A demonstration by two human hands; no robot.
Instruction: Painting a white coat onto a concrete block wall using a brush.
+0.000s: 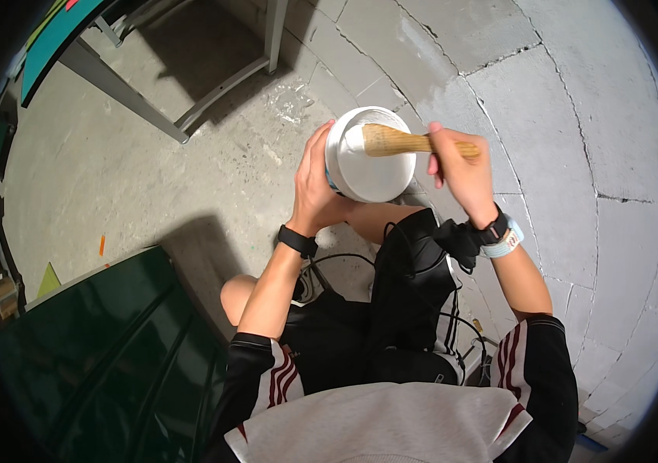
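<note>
A round white bucket point(371, 176) is tilted so that its mouth faces me. White material coats its inside. My left hand point(318, 174) grips its left side, with the fingers spread along the outer wall. In my right hand point(460, 162) is a paintbrush point(394, 142) with a broad wooden handle, held near the handle's narrow end. The brush lies across the bucket's mouth, pointing left. Its white tip is at the left inner part of the bucket and is hard to tell apart from the white inside.
A grey block wall point(522, 116) with cracked joints rises close on my right. At the upper left stands a table with a teal top point(55, 54) and grey metal legs point(124, 92). A dark green ribbed panel point(105, 347) is at the lower left. A black cable point(344, 255) runs by my legs.
</note>
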